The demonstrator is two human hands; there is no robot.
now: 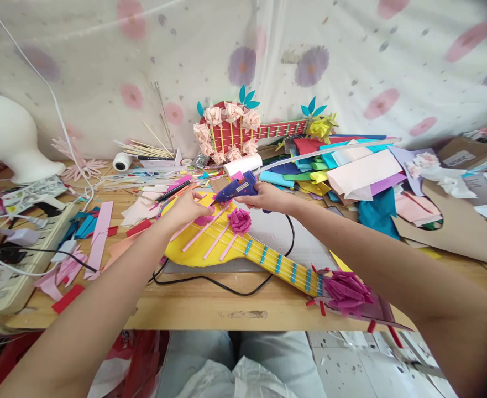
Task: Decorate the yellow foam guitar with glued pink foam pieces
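A yellow paper guitar (210, 249) lies on the wooden table in front of me, with pink strips, blue frets and magenta paper flowers (240, 220) on it. My right hand (268, 197) grips a blue hot glue gun (237, 188), its nozzle pointing left and down at the guitar's upper body. My left hand (187, 208) rests on the guitar body beside the nozzle, fingers pinching a small pink piece there. A larger magenta flower (346, 291) sits at the guitar's head end.
A red paper guitar with pink flowers (230, 132) leans at the back. Piled coloured paper sheets (343, 166) lie right of it, cardboard (454, 226) at far right. A power strip (15, 265), cables, paper scraps and a white foam head (6, 132) occupy the left.
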